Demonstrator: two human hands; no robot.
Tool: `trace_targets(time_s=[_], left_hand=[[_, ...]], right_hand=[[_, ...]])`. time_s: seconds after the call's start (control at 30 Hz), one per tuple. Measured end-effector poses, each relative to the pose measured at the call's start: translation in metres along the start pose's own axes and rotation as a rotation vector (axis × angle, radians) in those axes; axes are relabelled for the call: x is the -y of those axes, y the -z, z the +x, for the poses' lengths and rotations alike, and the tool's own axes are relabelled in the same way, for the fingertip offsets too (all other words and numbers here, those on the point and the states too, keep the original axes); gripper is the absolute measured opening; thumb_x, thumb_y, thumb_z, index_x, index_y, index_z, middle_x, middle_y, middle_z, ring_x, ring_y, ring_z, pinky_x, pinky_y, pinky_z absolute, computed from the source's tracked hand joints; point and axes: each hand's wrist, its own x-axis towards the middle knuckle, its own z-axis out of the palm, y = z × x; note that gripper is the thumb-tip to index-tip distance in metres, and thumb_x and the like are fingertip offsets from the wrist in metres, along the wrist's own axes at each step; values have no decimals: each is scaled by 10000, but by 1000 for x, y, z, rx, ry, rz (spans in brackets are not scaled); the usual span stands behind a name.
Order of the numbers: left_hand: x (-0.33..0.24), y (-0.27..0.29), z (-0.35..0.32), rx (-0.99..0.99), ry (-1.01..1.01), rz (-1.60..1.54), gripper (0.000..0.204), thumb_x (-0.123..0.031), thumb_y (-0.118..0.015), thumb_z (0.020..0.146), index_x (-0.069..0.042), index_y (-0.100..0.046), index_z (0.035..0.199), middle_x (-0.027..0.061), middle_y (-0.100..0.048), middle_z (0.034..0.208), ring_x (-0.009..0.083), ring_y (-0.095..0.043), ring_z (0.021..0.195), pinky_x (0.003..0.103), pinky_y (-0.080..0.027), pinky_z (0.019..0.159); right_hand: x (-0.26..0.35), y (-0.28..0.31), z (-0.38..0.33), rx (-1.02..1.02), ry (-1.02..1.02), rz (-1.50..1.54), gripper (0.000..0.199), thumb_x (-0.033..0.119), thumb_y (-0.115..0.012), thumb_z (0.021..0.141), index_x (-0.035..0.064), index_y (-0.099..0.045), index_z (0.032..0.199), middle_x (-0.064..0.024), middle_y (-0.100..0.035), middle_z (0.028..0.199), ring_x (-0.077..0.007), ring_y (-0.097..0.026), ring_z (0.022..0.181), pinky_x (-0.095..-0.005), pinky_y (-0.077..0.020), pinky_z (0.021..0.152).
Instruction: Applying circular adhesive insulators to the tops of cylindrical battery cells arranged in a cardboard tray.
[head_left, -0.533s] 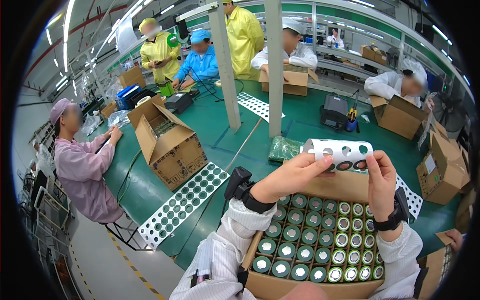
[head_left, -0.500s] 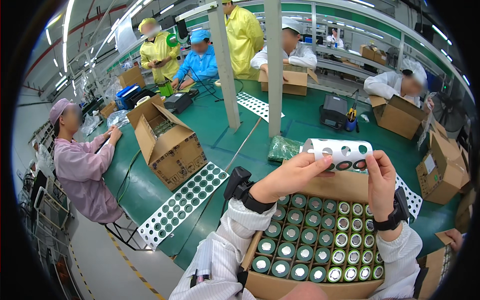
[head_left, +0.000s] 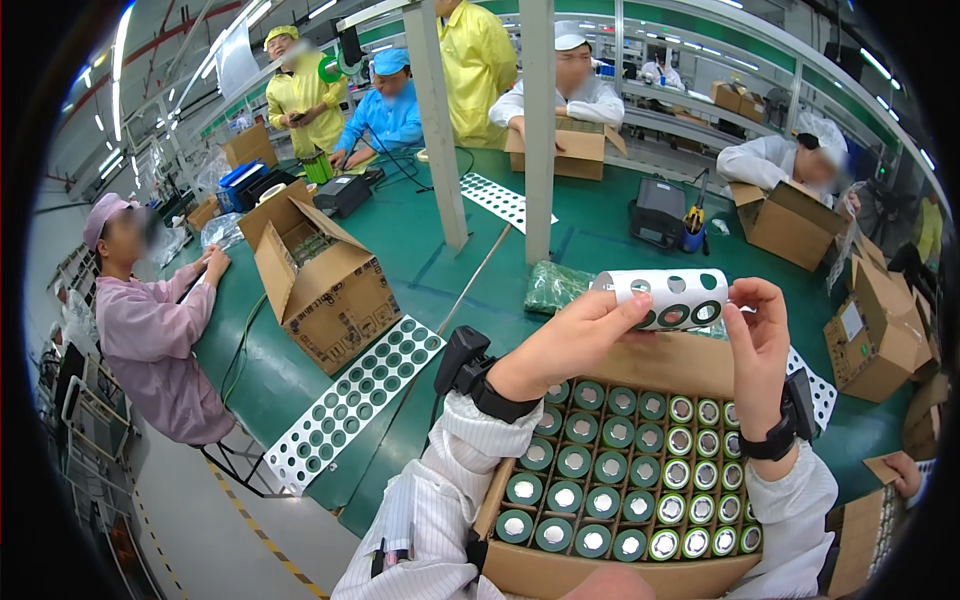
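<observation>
My left hand (head_left: 575, 345) grips a white perforated sticker sheet (head_left: 660, 290), curled into a roll, with dark green rings along its lower side. At the roll's right end, my right hand (head_left: 760, 340) has thumb and forefinger close together in a pinch; anything between them is too small to make out. Below both hands, an open cardboard box (head_left: 620, 580) holds cylindrical battery cells (head_left: 600, 505) upright in a divider grid. Dark green rings cover the cell tops on the left; those on the right show bare metal tops with bright green rims.
Another sheet of green rings (head_left: 355, 405) lies left on the green table (head_left: 470, 300). An open carton (head_left: 335, 300) stands beyond it. A green bag (head_left: 555, 288) lies behind my box. Posts (head_left: 538, 150) rise mid-table. Several co-workers sit or stand around.
My right fingers have come slightly away from the roll's right end. The view has shifted a little; my left hand still holds the sheet.
</observation>
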Motion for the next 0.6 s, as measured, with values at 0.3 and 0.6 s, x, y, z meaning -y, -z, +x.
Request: trace_targets(time_s=[0.3, 0.6], left_hand=[[1, -2, 2, -14, -122, -58, 458, -282, -380, 1047, 52, -441, 1354, 132, -529, 1325, 210, -510, 1236, 367, -430, 1064], [-1, -3, 1, -47, -114, -54, 476, -304, -382, 1045, 56, -443, 1351, 139, -526, 1331, 219, -507, 1242, 365, -407, 1083]], right_hand=[[8, 0, -2, 10, 201, -176, 256, -17, -636, 821, 44, -561, 1057, -42, -538, 1048, -134, -493, 940, -257, -367, 804], [11, -3, -3, 60, 255, -192, 270, -54, -630, 788, 38, -563, 1033, -53, -544, 1030, -144, -493, 928, -257, -372, 791]])
